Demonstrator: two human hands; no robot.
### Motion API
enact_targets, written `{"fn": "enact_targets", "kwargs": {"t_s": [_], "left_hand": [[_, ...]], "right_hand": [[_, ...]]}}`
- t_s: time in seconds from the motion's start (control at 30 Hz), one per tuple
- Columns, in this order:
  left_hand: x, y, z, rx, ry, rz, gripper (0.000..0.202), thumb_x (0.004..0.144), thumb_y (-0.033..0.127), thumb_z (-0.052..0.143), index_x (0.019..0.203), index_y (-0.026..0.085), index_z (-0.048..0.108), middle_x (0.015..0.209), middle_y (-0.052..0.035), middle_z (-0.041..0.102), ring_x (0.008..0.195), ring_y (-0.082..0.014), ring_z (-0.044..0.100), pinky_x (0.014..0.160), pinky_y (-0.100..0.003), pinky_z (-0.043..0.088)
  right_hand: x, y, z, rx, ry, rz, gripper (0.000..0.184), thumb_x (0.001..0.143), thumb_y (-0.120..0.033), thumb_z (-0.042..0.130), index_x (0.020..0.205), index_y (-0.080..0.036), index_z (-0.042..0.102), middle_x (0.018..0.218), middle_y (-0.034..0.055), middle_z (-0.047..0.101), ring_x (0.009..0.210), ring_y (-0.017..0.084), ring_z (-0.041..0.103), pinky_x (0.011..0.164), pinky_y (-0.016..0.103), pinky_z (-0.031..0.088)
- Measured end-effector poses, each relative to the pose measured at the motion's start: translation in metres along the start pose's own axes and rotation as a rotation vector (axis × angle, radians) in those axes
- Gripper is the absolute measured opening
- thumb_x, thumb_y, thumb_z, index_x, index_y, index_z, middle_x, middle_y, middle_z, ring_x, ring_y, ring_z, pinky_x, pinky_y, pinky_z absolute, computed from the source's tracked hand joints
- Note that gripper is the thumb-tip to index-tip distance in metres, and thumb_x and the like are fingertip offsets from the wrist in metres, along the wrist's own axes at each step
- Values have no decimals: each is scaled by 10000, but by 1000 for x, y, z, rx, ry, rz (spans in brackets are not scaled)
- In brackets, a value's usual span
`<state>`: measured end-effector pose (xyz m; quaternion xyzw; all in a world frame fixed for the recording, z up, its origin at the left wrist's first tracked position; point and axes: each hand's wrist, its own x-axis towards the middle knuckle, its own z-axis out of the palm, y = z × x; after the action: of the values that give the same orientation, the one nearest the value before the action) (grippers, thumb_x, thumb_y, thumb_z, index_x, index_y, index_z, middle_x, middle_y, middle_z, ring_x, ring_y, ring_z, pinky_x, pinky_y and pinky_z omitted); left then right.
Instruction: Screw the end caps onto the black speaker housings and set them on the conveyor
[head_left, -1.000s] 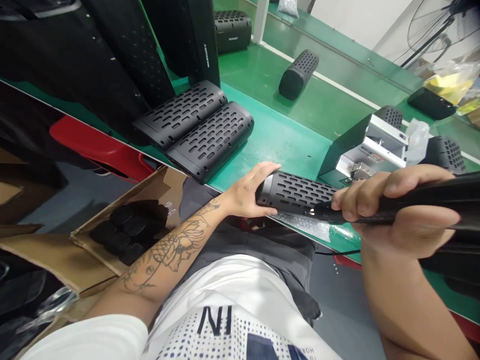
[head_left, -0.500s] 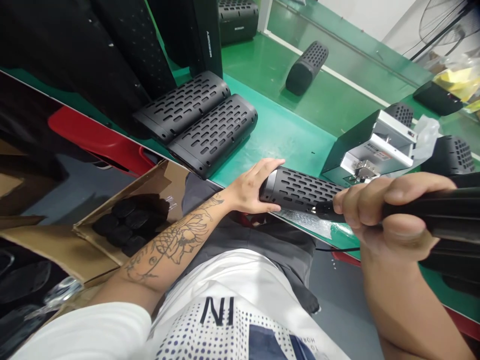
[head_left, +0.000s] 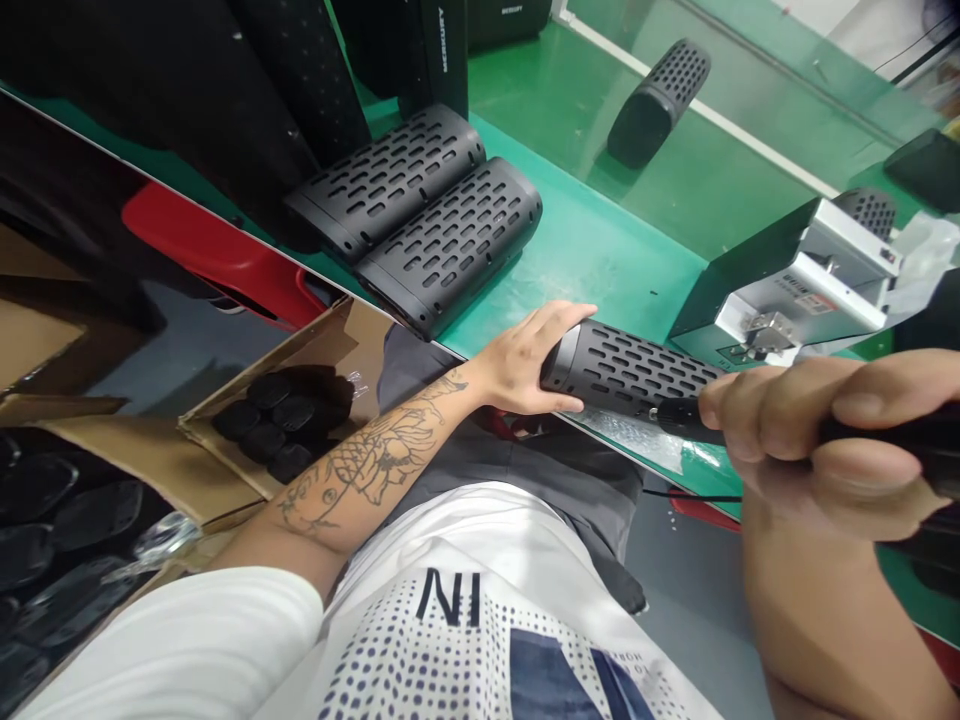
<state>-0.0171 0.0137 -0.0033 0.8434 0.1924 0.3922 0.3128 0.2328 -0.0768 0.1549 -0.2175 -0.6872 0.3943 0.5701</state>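
Note:
A black perforated housing (head_left: 634,368), shaped like a rounded tube with slots, lies at the front edge of the green table. Around its left end my left hand (head_left: 519,362) is closed, thumb on the near side and fingers over the far side. My right hand (head_left: 814,435) grips a black electric screwdriver (head_left: 688,414) held almost level. Its metal tip meets the near side of the housing; the exact contact spot is too small to make out. The screwdriver's rear end is partly hidden by my fingers.
Two similar slotted housings (head_left: 457,240) lie side by side to the left. A silver-and-black bench machine (head_left: 799,290) stands behind my right hand. Another housing (head_left: 660,105) rests farther back. Below left are cardboard boxes (head_left: 225,450) of black parts and a red stool (head_left: 217,250).
The view has shifted, so the scene sits farther right and slightly higher in the picture. Both hands keep their hold, and the screwdriver tip stays at the housing's near side.

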Motion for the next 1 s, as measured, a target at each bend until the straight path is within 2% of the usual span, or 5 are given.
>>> {"fn": "enact_targets", "kwargs": {"t_s": [0.13, 0.43, 0.67, 0.87, 1.0], "left_hand": [[0, -1, 0, 10, 6, 29, 1200, 863, 770, 861, 1777, 218, 314, 1673, -252, 522, 1562, -475, 549, 1314, -648, 488], [-2, -1, 2, 9, 9, 51, 1190, 876, 785, 840, 1776, 206, 321, 1709, -253, 494, 1625, -475, 491, 1367, -637, 442], [-2, -2, 3, -10, -3, 14, 1241, 847, 823, 843, 1792, 220, 312, 1733, -248, 483, 1639, -489, 478, 1381, -665, 420], [-2, -3, 2, -1, 0, 38, 1243, 856, 806, 849, 1793, 203, 299, 1727, -262, 476, 1633, -488, 487, 1374, -649, 434], [-6, 2, 2, 51, 4, 42, 1224, 861, 767, 863, 1786, 204, 291, 1701, -275, 485, 1604, -493, 510, 1336, -668, 470]], "right_hand": [[5, 5, 0, 30, -16, 0, 201, 944, -268, 902, 1055, -231, 739, 636, -75, 629, 360, 125, 511, 378, 318, 515], [3, 3, 5, -21, -43, 45, 646, 897, -336, 937, 726, -228, 323, 506, -97, 532, 286, 104, 401, 354, 284, 455], [0, 6, 5, -94, 94, 2, 297, 867, -372, 977, 1068, -291, 774, 577, -92, 608, 310, 134, 433, 343, 327, 478], [3, 9, 8, 9, -45, 36, 457, 873, -294, 956, 799, -240, 508, 534, -89, 570, 308, 122, 441, 365, 298, 470], [-5, 2, 15, -20, 93, 25, 285, 886, -334, 965, 935, -254, 696, 571, -85, 601, 339, 135, 471, 376, 315, 506]]}}
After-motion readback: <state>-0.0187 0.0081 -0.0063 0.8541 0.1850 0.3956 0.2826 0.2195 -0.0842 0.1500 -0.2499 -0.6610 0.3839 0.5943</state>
